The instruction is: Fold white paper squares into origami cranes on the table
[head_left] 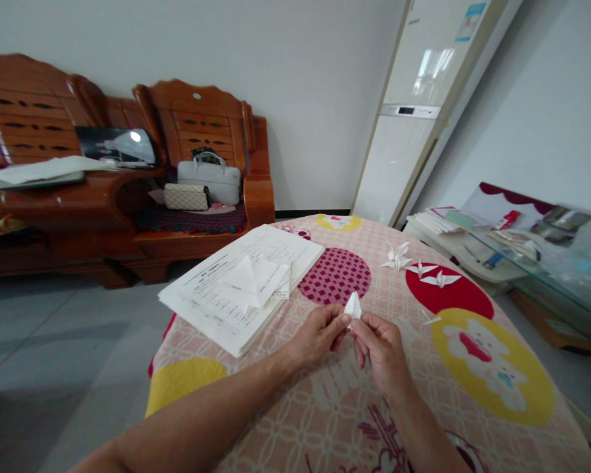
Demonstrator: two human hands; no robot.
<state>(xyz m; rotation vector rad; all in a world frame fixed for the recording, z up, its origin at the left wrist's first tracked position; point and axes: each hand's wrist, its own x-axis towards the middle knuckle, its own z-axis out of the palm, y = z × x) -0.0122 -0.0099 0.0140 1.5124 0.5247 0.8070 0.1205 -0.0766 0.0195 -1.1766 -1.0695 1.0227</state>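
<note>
Left hand (pixel 322 330) and right hand (pixel 380 343) both pinching one small white folded-paper piece (pixel 353 306), thumbs on the near side, pointed end up. Piece sits between the two sets of fingertips, held above the pink-and-cream patterned fabric tablecloth (pixel 280 420). Neither hand is free.

Left of the hands: thick stack of white printed paper sheets (pixel 211 318), lying at an angle. Loose white folded paper (pixel 256 282) on top of it, nearer the left hand.

Right of and beyond the right hand: two small white folded-paper birds (pixel 441 280), wings spread, on or at the edge of a dark red printed circle. Just past them, a white spiky folded-paper cluster (pixel 398 256); can't tell how many pieces. Small thin white paper bit (pixel 430 320) closer in, near the right hand.

Well beyond the hands, to the left: reddish-brown carved wooden chair (pixel 201 118) with a light grey, rectangular, handled bag (pixel 217 180) on the seat. Ahead-right: tall white glossy cabinet-shaped air conditioner (pixel 404 151).
</note>
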